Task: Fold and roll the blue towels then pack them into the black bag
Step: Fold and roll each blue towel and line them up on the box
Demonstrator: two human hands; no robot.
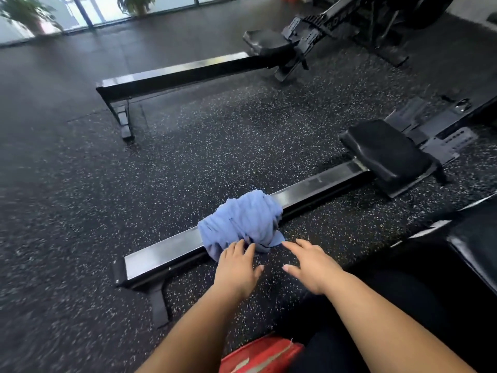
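One blue towel [242, 219] on rail [166, 249]; left hand [236, 270], right hand [312, 267] outstretched, touching it.

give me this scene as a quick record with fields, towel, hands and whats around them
setting: speckled rubber floor, gym
towel: one blue towel, bunched and unfolded, draped over the rail of the near rowing machine
left hand: fingers straight, tips at the towel's near edge
right hand: fingers straight, index tip close to the towel's corner
seat: black seat further along the same rail
behind: far rowing machine
black bag: none identifiable
other: red item at the bottom edge
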